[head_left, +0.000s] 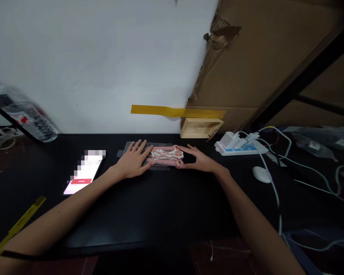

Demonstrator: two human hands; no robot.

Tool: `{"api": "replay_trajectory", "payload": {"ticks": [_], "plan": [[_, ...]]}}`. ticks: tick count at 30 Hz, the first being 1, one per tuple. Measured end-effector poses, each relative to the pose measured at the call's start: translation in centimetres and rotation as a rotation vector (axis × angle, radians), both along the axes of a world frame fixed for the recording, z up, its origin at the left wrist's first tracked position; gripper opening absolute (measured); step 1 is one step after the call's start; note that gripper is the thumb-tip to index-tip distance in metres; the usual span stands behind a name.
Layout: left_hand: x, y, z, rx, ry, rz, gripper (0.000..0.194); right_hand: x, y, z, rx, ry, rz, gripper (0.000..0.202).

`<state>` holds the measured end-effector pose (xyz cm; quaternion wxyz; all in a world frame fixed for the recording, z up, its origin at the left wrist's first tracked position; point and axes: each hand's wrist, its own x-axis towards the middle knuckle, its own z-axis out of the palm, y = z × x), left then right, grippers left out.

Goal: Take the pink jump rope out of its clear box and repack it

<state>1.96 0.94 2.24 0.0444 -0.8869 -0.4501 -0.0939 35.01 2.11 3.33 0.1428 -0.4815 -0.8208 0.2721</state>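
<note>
A pink and white object made of two pink bars with rows of small white and pink pieces between them (166, 154) lies on a clear plastic sheet (128, 145) on the black table. My left hand (133, 160) lies over the sheet with its fingers spread, its thumb and forefinger at the object's left end. At the right end, my right hand (200, 158) is apart-fingered, with fingertips touching or close to the ends of the pink bars. Neither hand is closed around anything.
A lit phone (87, 172) lies left of my hands. A plastic bottle (28, 116) leans at the far left. Behind the object stands a wooden frame (200, 128). A power strip (240, 147), cables and a white mouse (261, 174) are on the right.
</note>
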Motion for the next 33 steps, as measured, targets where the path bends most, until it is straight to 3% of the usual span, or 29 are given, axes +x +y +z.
{"api": "replay_trajectory", "payload": {"ticks": [10, 20, 33], "plan": [[-0.1, 0.1, -0.2, 0.003, -0.029, -0.033, 0.067, -3.3, -0.9, -1.5, 0.11, 0.038, 0.039, 0.089], [0.2, -0.2, -0.1, -0.007, -0.031, -0.028, 0.066, -0.8, 0.7, -2.6, 0.174, -0.062, 0.0, 0.088], [1.0, -1.0, 0.2, -0.019, 0.005, 0.006, 0.07, -2.4, 0.6, -2.9, 0.191, -0.007, 0.01, 0.081]]}}
